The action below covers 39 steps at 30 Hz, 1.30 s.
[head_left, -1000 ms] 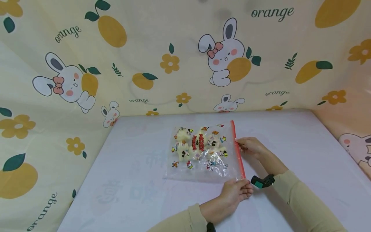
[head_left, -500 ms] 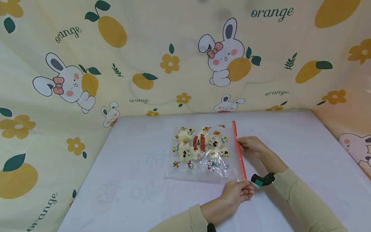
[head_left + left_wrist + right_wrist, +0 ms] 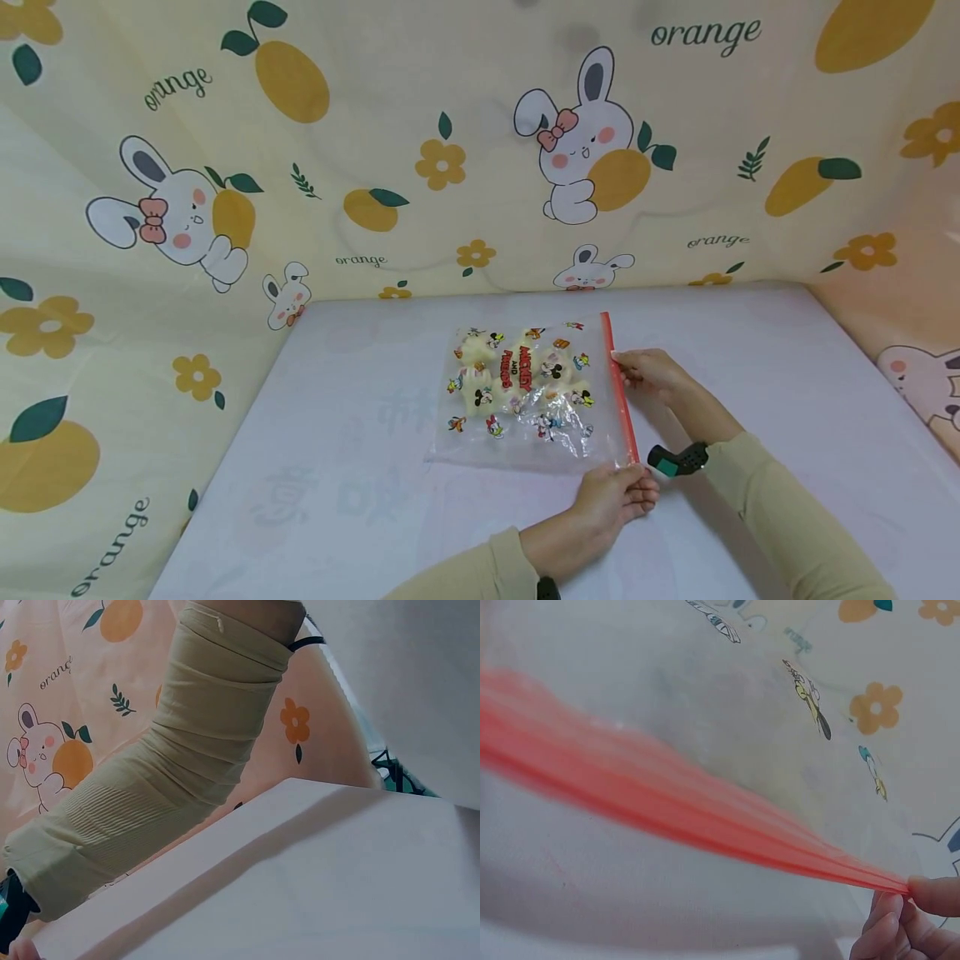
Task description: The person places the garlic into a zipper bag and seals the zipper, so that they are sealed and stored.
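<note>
A clear zip bag (image 3: 487,446) printed with cartoon characters lies on the white table. Pale cream pieces (image 3: 475,354) show through its film; their kind cannot be made out. A red zip strip (image 3: 619,392) runs along its right edge. My left hand (image 3: 600,504) pinches the strip's near end. Farther up, my right hand (image 3: 656,375) pinches the strip between thumb and fingers. In the right wrist view the red strip (image 3: 682,806) stretches across to the pinching right hand (image 3: 907,922). The left wrist view shows mostly a sleeve (image 3: 187,727), with the bag out of sight.
The white table (image 3: 337,417) extends around the bag. Behind it hangs a cream cloth (image 3: 405,100) printed with rabbits and oranges, which also covers the sides. A black wrist strap with a camera (image 3: 677,460) sits at the right wrist, close to the left hand.
Over the last second the bag and both hands have shifted very slightly to the right. Both hands keep their grip on the red strip.
</note>
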Each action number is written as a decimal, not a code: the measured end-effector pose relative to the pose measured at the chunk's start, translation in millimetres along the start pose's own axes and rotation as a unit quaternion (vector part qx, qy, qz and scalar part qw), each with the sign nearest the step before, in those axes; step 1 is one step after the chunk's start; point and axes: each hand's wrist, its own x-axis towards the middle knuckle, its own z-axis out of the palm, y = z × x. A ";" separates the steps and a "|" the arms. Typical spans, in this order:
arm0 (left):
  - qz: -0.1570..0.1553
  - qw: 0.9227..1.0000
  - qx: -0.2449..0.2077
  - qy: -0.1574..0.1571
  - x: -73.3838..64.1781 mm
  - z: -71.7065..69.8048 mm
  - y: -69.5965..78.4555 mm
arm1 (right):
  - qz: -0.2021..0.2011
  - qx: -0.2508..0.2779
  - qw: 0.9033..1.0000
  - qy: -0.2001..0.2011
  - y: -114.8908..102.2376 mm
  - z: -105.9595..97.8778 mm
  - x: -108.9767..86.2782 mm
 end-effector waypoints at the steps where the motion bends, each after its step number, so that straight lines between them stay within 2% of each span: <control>1: 0.000 1.000 0.001 0.001 -0.1 0.0 0.1 | 0.001 -0.001 1.000 0.002 0.2 -0.1 0.8; 14: -0.007 1.000 0.003 0.009 1.2 0.3 1.1 | 0.002 -0.007 1.000 0.003 -1.4 -1.7 4.2; 22: 0.000 1.000 -0.004 0.005 2.1 -1.0 -2.3 | 0.007 0.002 1.000 -0.003 -6.0 -2.3 5.0; 39: -0.002 1.000 -0.003 0.009 0.7 -0.3 -1.5 | 0.025 -0.014 0.999 0.022 -7.7 -2.0 10.9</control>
